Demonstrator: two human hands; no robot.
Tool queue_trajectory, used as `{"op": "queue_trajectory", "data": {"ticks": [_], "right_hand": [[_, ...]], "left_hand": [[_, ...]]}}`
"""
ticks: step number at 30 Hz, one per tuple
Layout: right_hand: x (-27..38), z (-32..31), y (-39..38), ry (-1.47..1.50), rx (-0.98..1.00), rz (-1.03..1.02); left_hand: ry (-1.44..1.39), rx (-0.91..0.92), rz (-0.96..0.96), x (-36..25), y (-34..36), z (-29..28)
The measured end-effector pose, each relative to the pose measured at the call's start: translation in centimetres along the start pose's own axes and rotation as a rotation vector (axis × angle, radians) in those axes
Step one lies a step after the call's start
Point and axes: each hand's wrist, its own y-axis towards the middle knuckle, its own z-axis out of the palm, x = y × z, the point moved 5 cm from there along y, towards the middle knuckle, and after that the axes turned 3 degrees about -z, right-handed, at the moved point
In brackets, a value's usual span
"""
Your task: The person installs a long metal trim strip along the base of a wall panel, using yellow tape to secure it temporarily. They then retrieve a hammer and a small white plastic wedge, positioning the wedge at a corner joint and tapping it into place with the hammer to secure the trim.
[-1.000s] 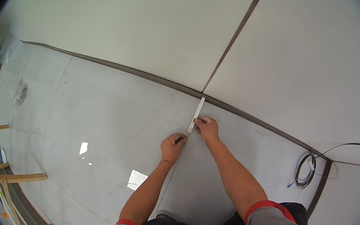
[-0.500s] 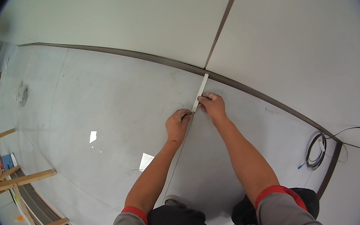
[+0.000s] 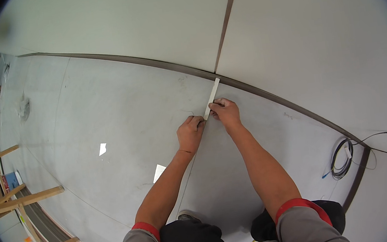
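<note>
A narrow white strip [image 3: 214, 91] lies along a thin seam in the pale grey floor, its far end close to the dark baseboard [image 3: 166, 64]. I cannot make out what kind of strip it is. At its near end, my left hand [image 3: 190, 132] is closed in a pinch, with the fingertips bent down to the floor. My right hand [image 3: 227, 112] pinches the strip's right edge a little farther along, thumb and forefinger together. The fingers cover part of the strip's lower portion.
White wall panels [image 3: 311, 40] rise beyond the baseboard, split by a dark vertical joint. A coiled black cable [image 3: 342, 162] lies at the right by the corner. White scraps [image 3: 159, 172] lie on the floor left of my arm. A wooden frame [image 3: 31, 198] stands at the left.
The view has shifted slightly, so the wall joint and strip appear a little farther left. Both hands stay at the strip, with hardly any movement along it.
</note>
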Motion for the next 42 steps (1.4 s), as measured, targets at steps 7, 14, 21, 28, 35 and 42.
{"op": "queue_trajectory", "data": {"ticks": [7, 14, 21, 28, 35, 42], "right_hand": [[0.1, -0.1, -0.3, 0.0, -0.004, 0.006], [-0.4, -0.9, 0.2, -0.074, -0.003, -0.049], [-0.5, -0.8, 0.0, -0.155, -0.06, -0.123], [0.3, -0.6, -0.4, -0.22, -0.129, -0.154], [0.4, -0.5, -0.5, -0.195, -0.113, -0.112], [0.6, -0.6, -0.9, -0.302, -0.178, -0.215]], "left_hand": [[0.17, 0.006, 0.159, -0.7, 0.3, 0.5], [0.186, 0.024, 0.197, -1.1, 0.7, 1.4], [0.08, 0.058, 0.079, -0.4, 0.5, 1.0], [0.052, 0.016, 0.084, -0.5, 0.3, 0.9], [0.041, -0.019, 0.082, -0.2, -0.1, 1.1], [-0.016, -0.048, 0.105, -0.5, -0.2, 0.8]]}}
